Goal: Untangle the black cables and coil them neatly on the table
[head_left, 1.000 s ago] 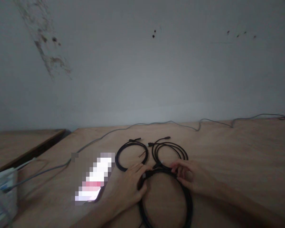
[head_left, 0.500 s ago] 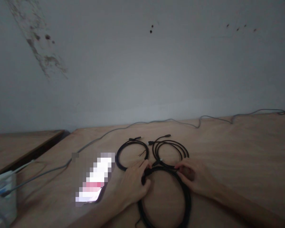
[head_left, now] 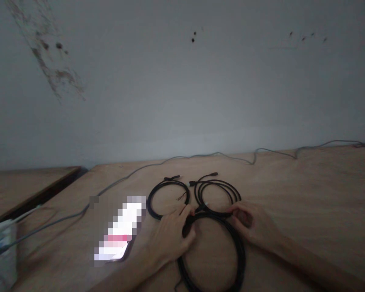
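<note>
Three coils of black cable lie close together on the wooden table. My left hand (head_left: pixel 177 231) is closed on the upper left of the large near coil (head_left: pixel 241 255); the fingers partly hide the gripped spot. My right hand (head_left: pixel 252 221) has thumb and fingertips drawn together at a short dark piece of cable, where the large coil meets the thinner far right coil (head_left: pixel 217 181). That thinner coil has two plug ends showing at its top. Just beyond my left hand rests the far left coil (head_left: pixel 153 194), bound at its top, with thin tie ends on its right side.
Left of my hands lies a phone (head_left: pixel 121 231) with a bright, pixelated screen. A grey cable (head_left: pixel 118 182) runs along the back by the wall (head_left: pixel 182 93) to a white box (head_left: pixel 3 255) at the left edge. A dark gap (head_left: pixel 45 190) separates two table sections.
My right hand has shifted slightly to the right, its fingertips still together at the black cable. My left hand keeps its grip on the large coil. The view has moved a little.
</note>
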Demonstrator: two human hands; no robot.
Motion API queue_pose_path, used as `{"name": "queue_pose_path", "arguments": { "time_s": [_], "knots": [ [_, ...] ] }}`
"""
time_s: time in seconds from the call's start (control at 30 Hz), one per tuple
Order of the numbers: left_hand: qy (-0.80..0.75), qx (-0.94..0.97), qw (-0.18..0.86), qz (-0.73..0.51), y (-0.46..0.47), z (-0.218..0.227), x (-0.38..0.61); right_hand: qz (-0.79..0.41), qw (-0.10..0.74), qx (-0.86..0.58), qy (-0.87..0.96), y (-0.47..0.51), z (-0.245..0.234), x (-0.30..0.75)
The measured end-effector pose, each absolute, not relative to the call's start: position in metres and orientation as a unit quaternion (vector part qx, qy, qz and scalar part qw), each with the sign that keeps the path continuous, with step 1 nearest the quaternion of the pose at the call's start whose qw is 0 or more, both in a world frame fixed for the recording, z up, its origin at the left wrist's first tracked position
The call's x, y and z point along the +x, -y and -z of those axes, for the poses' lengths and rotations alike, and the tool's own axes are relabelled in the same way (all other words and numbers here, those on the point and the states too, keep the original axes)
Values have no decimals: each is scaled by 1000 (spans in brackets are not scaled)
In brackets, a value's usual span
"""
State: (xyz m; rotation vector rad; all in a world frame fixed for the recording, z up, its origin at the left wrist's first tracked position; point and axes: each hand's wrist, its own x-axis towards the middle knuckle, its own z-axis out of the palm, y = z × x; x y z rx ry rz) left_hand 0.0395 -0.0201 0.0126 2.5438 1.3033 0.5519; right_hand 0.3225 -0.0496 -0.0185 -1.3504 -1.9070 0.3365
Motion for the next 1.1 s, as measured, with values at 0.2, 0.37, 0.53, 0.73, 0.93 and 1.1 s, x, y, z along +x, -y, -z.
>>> {"name": "queue_pose_path", "arguments": {
  "time_s": [0.2, 0.37, 0.53, 0.73, 0.93, 1.1],
  "knots": [
    [-456, 855, 120, -218, 19, -16, 43, -154, 388, -514, 749, 50, 17, 324],
    [-474, 842, 120, -229, 14, -13, 50, -140, 383, -488, 772, 52, 17, 327],
    [-461, 845, 128, -239, 12, -10, 51, -129, 373, -477, 785, 51, 21, 330],
    [-444, 852, 128, -244, 13, -7, 49, -129, 374, -485, 780, 46, 30, 332],
    [-437, 857, 132, -240, 14, -7, 49, -169, 394, -499, 753, 50, 21, 323],
    [-436, 857, 126, -242, 14, -9, 49, -208, 379, -508, 745, 51, 16, 322]
  ]
}}
